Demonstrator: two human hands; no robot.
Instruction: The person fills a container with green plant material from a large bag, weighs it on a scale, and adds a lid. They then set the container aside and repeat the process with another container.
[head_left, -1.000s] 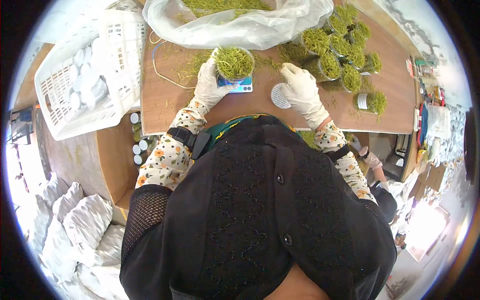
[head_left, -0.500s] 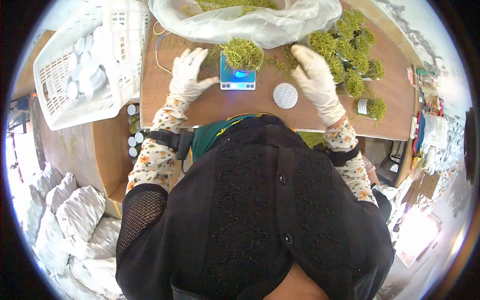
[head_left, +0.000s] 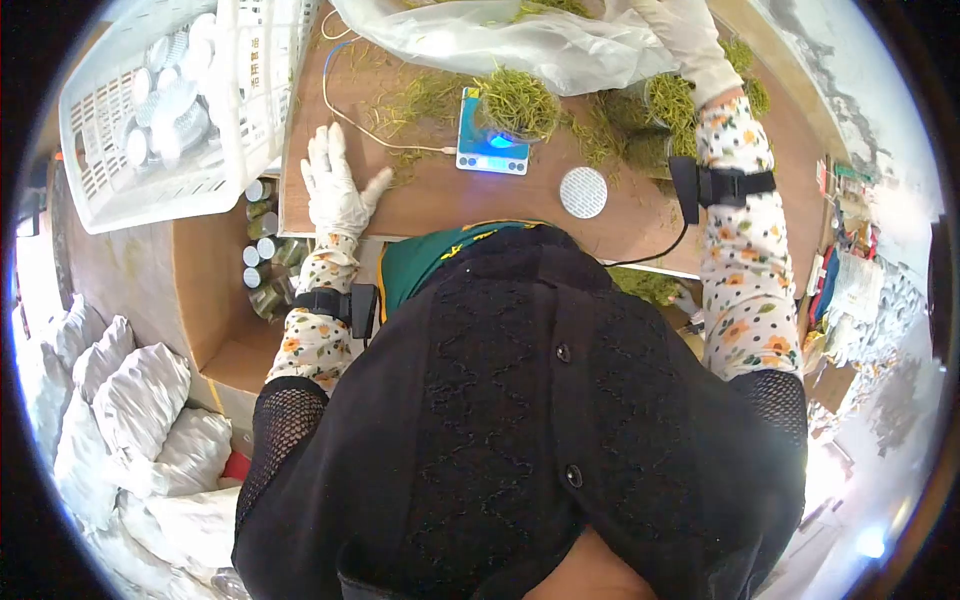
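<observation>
My left hand [head_left: 338, 188], in a white glove, lies on the tabletop with its fingers spread, left of a small blue digital scale [head_left: 478, 158]. On the scale stands a clear jar heaped with dry green, stringy plant matter [head_left: 516, 102]; neither hand touches it. A round whitish lid [head_left: 583, 192] lies flat, to the scale's lower right. My right hand [head_left: 692, 45], also gloved, reaches to the upper right beside a clear plastic bag [head_left: 600, 65]. The frame's top edge cuts off its fingers, so what they hold, if anything, is hidden.
Several filled jars [head_left: 668, 105] stand under and around my right forearm. A white plastic basket [head_left: 235, 150] holding lids is at the left. Below it, a cardboard box [head_left: 215, 290] contains more jars. A cable [head_left: 360, 122] runs to the scale, with loose strands [head_left: 415, 100] scattered nearby.
My right hand has moved up and right, from beside the jars to the bag's right end. My left hand has shifted left and down, away from the scale. The view has shifted slightly.
</observation>
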